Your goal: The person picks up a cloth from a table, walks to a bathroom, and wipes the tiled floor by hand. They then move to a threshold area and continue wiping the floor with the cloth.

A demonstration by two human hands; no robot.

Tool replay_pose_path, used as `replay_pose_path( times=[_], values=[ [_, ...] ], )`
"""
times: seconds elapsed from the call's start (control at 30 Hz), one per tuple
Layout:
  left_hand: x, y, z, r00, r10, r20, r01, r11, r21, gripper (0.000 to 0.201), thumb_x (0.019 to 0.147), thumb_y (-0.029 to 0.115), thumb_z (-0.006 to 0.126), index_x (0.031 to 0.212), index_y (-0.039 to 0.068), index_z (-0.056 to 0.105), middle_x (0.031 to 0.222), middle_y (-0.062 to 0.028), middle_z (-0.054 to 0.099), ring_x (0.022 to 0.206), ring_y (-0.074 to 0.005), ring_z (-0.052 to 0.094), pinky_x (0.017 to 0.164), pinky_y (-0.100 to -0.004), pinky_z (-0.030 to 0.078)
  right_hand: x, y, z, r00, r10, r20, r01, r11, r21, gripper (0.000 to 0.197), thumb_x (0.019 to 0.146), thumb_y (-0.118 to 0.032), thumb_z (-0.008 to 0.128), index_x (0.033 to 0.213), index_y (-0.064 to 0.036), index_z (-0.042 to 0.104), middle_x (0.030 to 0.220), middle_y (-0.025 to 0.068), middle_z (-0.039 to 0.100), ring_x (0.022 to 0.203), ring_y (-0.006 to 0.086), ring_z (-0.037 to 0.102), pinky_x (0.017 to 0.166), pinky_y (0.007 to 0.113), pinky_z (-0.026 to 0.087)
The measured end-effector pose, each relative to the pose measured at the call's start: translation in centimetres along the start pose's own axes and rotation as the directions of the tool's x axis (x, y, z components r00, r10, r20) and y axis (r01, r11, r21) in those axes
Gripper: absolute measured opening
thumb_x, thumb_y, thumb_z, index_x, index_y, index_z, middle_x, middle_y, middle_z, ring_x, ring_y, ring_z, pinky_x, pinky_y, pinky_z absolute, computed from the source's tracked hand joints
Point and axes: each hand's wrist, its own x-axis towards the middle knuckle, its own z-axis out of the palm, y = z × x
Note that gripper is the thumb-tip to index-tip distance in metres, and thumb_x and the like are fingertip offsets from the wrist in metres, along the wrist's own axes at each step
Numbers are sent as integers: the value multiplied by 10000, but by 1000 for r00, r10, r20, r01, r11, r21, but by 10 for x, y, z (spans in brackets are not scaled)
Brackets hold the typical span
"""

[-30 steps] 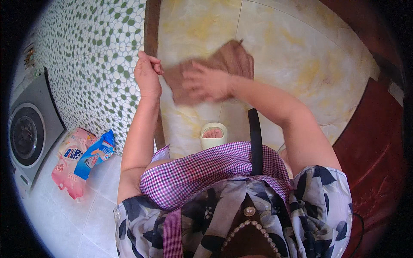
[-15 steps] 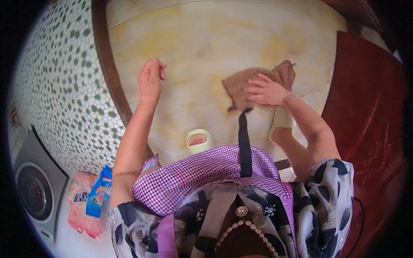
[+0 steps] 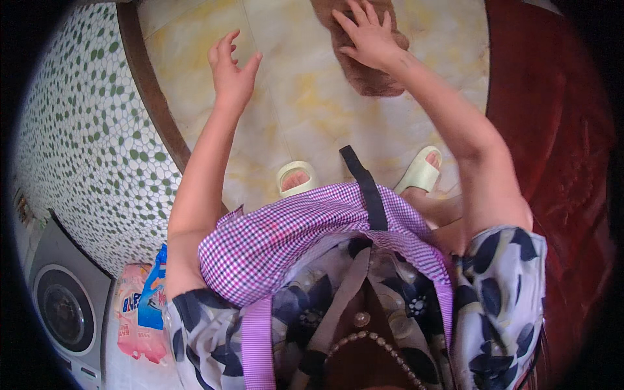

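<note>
My right hand (image 3: 372, 38) lies flat with spread fingers on a brown cloth (image 3: 372, 81) on the tiled floor, far from my feet. The cloth runs past the top edge of the view, so its far end is hidden. To the left, my left hand (image 3: 233, 77) hangs in the air over the floor. Its fingers are apart and slightly curled, with nothing in them.
My feet in pale green slippers (image 3: 419, 175) stand on the marbled floor (image 3: 279, 123). A green-and-white pebble-patterned wall (image 3: 97, 149) bounds the left. Dark red covering (image 3: 552, 162) lies along the right. Lower left are a grey appliance (image 3: 65, 305) and a pink package (image 3: 140, 338).
My right hand and the brown cloth have moved away from me and a little to the left. My left hand has reached farther forward and its fingers have spread. The view has shifted slightly.
</note>
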Motion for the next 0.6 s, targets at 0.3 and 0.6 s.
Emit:
replay_pose_path(
  times=[0.3, 0.6],
  values=[
    [-50, 2, -30, 997, -74, -18, 73, 995, -69, 362, 752, 65, 630, 1099, 105, 536, 1105, -77, 473, 961, -186, 496, 778, -292, 456, -165, 6, 70, 650, -529, 546, 747, 576, -332, 318, 665, -13, 569, 971, -100, 593, 913, 109, 504, 883, 303, 520, 730, 388, 445],
    [-52, 208, -109, 778, 234, 583, -328, 943, 60, 279, 739, 24, 589, 1013, 66, 562, 922, -112, 565, 793, -267, 570, 683, -348, 479, -302, -33, -13, 784, -611, 108, 602, 708, -369, 276, 681, -27, 568, 946, -63, 500, 829, 103, 496, 760, 293, 562, 619, 375, 474]
  ],
)
